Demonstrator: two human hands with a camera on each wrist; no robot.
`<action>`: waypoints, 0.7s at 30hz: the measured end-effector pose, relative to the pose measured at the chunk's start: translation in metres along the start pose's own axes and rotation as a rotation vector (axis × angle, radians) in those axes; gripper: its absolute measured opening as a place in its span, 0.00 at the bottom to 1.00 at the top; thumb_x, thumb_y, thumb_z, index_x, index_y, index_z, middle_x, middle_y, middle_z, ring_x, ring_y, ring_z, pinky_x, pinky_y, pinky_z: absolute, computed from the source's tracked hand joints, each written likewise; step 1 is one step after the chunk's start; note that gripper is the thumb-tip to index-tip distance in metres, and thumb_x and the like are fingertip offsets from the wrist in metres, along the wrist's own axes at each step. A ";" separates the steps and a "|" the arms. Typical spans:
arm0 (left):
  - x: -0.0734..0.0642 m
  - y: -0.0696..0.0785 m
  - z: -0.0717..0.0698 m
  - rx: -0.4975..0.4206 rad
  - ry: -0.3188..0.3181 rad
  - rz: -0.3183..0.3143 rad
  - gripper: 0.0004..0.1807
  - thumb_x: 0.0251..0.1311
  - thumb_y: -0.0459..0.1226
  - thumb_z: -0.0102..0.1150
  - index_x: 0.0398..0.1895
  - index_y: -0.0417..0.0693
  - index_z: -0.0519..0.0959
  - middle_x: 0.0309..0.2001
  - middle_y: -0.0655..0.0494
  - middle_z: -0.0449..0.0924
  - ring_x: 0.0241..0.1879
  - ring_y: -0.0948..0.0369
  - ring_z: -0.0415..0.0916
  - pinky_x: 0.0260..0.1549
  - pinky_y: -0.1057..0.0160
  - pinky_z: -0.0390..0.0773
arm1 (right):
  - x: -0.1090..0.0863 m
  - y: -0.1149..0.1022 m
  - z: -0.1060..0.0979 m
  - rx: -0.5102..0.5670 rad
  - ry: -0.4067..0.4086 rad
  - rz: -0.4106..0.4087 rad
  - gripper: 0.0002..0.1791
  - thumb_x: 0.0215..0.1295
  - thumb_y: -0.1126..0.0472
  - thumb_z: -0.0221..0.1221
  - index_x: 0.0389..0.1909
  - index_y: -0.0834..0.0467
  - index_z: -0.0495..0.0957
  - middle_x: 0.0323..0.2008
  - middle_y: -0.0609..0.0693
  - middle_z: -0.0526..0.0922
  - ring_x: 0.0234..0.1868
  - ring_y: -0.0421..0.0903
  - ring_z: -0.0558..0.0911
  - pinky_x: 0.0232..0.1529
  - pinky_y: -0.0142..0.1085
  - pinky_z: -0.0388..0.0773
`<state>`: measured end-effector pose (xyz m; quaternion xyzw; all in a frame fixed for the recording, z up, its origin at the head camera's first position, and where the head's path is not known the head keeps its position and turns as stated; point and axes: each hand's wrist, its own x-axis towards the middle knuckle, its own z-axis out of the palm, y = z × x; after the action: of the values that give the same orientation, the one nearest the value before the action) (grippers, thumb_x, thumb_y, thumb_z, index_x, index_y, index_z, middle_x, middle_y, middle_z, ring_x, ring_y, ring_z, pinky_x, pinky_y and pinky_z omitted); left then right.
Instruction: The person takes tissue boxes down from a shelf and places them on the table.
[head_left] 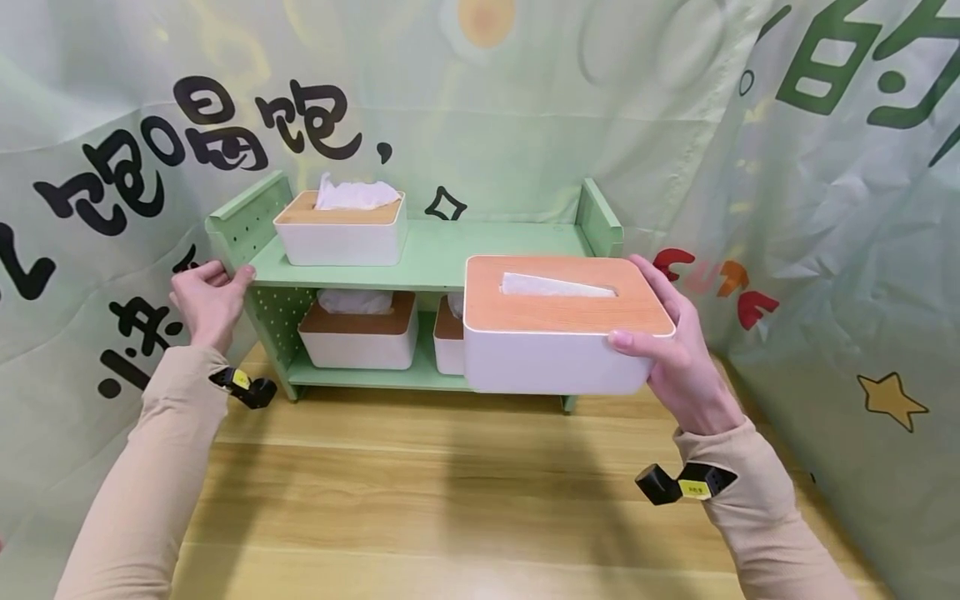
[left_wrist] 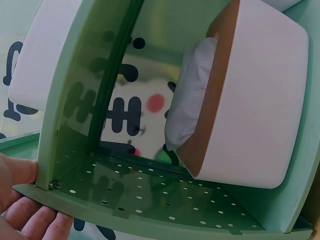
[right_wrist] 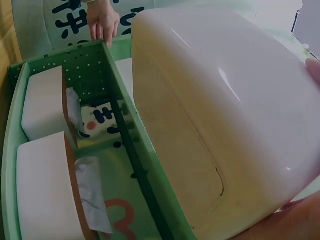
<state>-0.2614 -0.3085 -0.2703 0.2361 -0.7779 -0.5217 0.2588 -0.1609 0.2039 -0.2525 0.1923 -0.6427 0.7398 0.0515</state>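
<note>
Both hands are occupied at the green two-tier rack [head_left: 442,260]. At the rack's left end the left hand [head_left: 206,302] grips the front corner, its thumb against the upper board and its fingers curled round the outer side. Ahead of the rack's right half, the right hand [head_left: 675,354] grips a white tissue box with a wood-look lid [head_left: 551,362] by its right end, thumb on the front wall. That box looks roughly level in the head view; whether it touches the rack's front edge I cannot tell.

The step in hand appears to be handling this box at the rack while the other hand steadies the frame. If it were to go onto the upper tier, the move would call for a firm one-handed grip, a lift clear of the front edge and a path between the rack's right end panel [head_left: 598,218] and the upper tissue box [head_left: 341,242], which sits at the upper tier's left.

On the rack's lower tier, the lower-left tissue box [head_left: 360,343] stands beside a lower-right tissue box [head_left: 450,346], partly hidden by the held one. These would crowd a lower approach. Printed fabric [head_left: 510,167] hangs behind the rack, and the tabletop [head_left: 360,492] extends in front.
</note>
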 end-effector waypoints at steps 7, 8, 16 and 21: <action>0.000 0.000 0.000 0.004 0.002 -0.004 0.29 0.63 0.45 0.65 0.66 0.49 0.75 0.61 0.50 0.78 0.74 0.65 0.59 0.75 0.69 0.55 | -0.010 0.012 -0.010 -0.005 0.007 0.012 0.47 0.57 0.75 0.55 0.78 0.50 0.54 0.65 0.51 0.67 0.64 0.52 0.65 0.51 0.36 0.80; 0.000 0.000 0.000 0.003 0.002 -0.004 0.29 0.63 0.45 0.65 0.67 0.49 0.75 0.61 0.49 0.78 0.74 0.65 0.60 0.74 0.70 0.58 | -0.011 0.014 -0.011 -0.009 0.007 0.010 0.47 0.56 0.76 0.55 0.78 0.50 0.54 0.65 0.51 0.66 0.64 0.52 0.65 0.51 0.36 0.81; 0.000 0.000 0.000 -0.009 0.012 -0.015 0.28 0.62 0.45 0.66 0.66 0.51 0.76 0.60 0.51 0.79 0.54 0.73 0.76 0.63 0.72 0.74 | -0.020 0.028 -0.020 -0.021 0.004 0.002 0.48 0.55 0.76 0.55 0.78 0.50 0.53 0.65 0.52 0.66 0.63 0.52 0.67 0.50 0.36 0.82; 0.000 0.000 0.000 -0.015 0.012 -0.018 0.28 0.62 0.44 0.66 0.65 0.51 0.76 0.60 0.51 0.80 0.59 0.70 0.74 0.62 0.73 0.74 | -0.025 0.038 -0.027 -0.021 0.012 -0.010 0.49 0.54 0.77 0.55 0.78 0.50 0.54 0.66 0.51 0.66 0.63 0.52 0.67 0.50 0.35 0.82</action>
<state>-0.2613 -0.3081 -0.2706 0.2440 -0.7703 -0.5284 0.2605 -0.1566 0.2280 -0.2993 0.1905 -0.6492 0.7338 0.0610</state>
